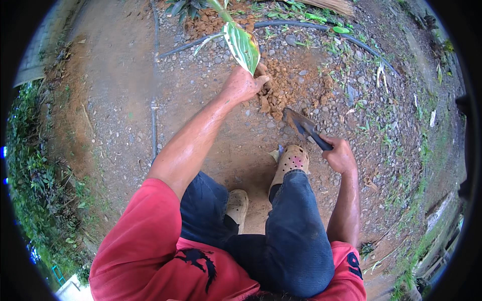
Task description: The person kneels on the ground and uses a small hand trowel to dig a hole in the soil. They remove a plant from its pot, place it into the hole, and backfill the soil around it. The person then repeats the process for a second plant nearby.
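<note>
My right hand point(339, 154) grips the dark handle of a hand trowel point(300, 124). The trowel's soil-stained blade points up and left, its tip at the edge of a patch of loose orange-brown soil point(284, 88). Beside that soil is my left hand point(244, 83), thumb extended and the other fingers partly hidden. A green-and-white variegated leaf point(242, 47) of a plant with a thick pale-green stem point(225, 14) hangs over its knuckles. Brown soil shows around the fingertips, but whether they hold any is unclear.
A dark hose point(293, 23) curves across the gravel beyond my hands. A grey pipe point(154, 113) runs along the left. Dry broom bristles point(331, 5) lie at the top. My clog-shod foot point(292, 161) is close below the trowel. Dense plants point(34, 169) border the far left.
</note>
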A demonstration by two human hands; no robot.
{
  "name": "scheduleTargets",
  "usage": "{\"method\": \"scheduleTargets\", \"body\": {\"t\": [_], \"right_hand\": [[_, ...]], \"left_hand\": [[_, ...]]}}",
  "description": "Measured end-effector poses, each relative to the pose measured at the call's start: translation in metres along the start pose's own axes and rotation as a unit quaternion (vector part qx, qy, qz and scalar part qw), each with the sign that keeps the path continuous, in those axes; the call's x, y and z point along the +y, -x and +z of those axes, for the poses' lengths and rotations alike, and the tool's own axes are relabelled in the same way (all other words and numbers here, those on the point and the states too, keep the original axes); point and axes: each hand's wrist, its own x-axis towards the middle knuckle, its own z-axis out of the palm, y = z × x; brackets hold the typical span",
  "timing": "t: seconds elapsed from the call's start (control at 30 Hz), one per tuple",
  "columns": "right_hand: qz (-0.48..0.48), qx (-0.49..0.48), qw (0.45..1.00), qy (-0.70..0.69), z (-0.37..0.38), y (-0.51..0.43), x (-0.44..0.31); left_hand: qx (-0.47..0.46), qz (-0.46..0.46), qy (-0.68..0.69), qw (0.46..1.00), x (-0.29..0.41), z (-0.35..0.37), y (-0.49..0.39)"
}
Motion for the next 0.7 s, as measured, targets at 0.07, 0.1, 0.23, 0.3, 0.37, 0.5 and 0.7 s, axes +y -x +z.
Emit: {"method": "scheduleTargets", "body": {"t": [0.07,0.1,0.23,0.3,0.37,0.5,0.7], "right_hand": [[0.021,-0.004,1.0,0.008,-0.001,-0.003,-0.008],[0.024,0.003,1.0,0.014,-0.002,-0.003,-0.011],[0.047,-0.037,0.998,-0.031,0.0,-0.005,-0.032],[0.065,-0.039,0.996,-0.041,0.006,-0.01,-0.045],[0.048,-0.03,0.998,-0.03,0.008,-0.013,-0.053],[0.061,-0.012,0.998,-0.012,0.0,0.006,-0.055],[-0.188,0.158,0.954,0.172,0.027,0.017,-0.047]], "left_hand": [[-0.003,-0.004,-0.026,1.0,0.0,-0.001,0.0],[-0.004,-0.003,-0.032,0.999,0.0,-0.002,-0.001],[-0.015,-0.022,-0.02,0.999,0.002,0.001,-0.002],[-0.012,-0.02,-0.027,0.999,0.003,0.002,-0.002],[-0.013,-0.023,-0.027,0.999,0.003,0.002,-0.001],[-0.011,-0.027,-0.011,1.0,0.004,-0.002,0.002],[-0.005,-0.035,-0.018,0.999,0.007,-0.001,0.003]]}}
